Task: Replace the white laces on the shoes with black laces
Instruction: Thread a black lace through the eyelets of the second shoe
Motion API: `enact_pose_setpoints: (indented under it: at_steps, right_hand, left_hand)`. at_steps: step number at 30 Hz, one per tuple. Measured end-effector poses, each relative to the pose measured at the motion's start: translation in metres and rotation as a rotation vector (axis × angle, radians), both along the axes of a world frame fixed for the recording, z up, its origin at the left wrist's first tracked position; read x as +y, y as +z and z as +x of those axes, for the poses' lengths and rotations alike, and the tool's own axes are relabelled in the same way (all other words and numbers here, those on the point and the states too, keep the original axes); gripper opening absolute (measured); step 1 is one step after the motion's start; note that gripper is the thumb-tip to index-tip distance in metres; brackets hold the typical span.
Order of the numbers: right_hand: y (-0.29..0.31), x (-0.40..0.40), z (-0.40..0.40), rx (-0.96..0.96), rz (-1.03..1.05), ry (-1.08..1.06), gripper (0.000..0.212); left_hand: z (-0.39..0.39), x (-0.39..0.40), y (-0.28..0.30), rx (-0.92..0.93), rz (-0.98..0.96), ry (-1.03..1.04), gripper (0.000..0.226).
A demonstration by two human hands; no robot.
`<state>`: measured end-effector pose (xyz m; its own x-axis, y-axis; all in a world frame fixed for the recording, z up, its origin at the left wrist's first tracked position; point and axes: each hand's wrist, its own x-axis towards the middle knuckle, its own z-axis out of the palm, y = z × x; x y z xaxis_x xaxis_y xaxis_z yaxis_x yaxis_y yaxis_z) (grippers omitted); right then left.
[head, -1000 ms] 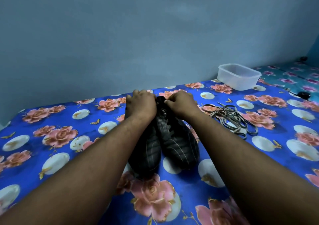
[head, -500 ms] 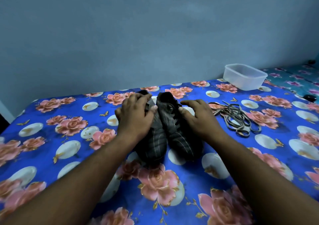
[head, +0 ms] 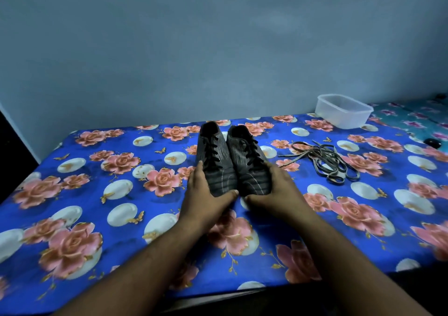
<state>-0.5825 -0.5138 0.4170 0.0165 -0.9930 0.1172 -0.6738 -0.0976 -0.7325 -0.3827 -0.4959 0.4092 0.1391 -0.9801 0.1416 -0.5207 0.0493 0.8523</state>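
Observation:
Two dark grey striped shoes stand side by side on the blue floral sheet [head: 101, 218], toes toward me, both threaded with black laces. The left shoe [head: 214, 158] and right shoe [head: 247, 160] touch along their inner sides. My left hand [head: 206, 194] rests against the left shoe's toe, fingers straight along its outer side and thumb across the front. My right hand [head: 271, 192] mirrors it on the right shoe's toe. A loose tangle of pale laces [head: 324, 161] lies on the sheet to the right of the shoes.
A clear plastic tub [head: 344, 111] stands at the back right near the wall. A small black object [head: 434, 143] lies at the far right. The covered surface ends at a front edge near me and a left edge by the wall.
Both hands slid from the shoes' collars and laces down toward me to the toes. The laced tops of the shoes have come into sight.

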Motion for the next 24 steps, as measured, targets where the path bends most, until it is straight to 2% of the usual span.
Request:
enact_pose_setpoints:
  at_steps: [7,14,24]
  right_hand:
    - [0.000,-0.008,0.032,0.039,-0.050,-0.110,0.098]
    - [-0.016,-0.001,0.027,0.027,-0.088,-0.033,0.109]
    - [-0.029,0.006,0.026,0.047,-0.101,-0.031,0.106]
  left_hand:
    - [0.022,-0.002,0.003,0.035,-0.009,-0.043,0.104]
    - [0.026,0.004,-0.006,0.078,-0.031,-0.069,0.111]
    - [0.026,0.002,-0.013,-0.085,-0.048,-0.026,0.105]
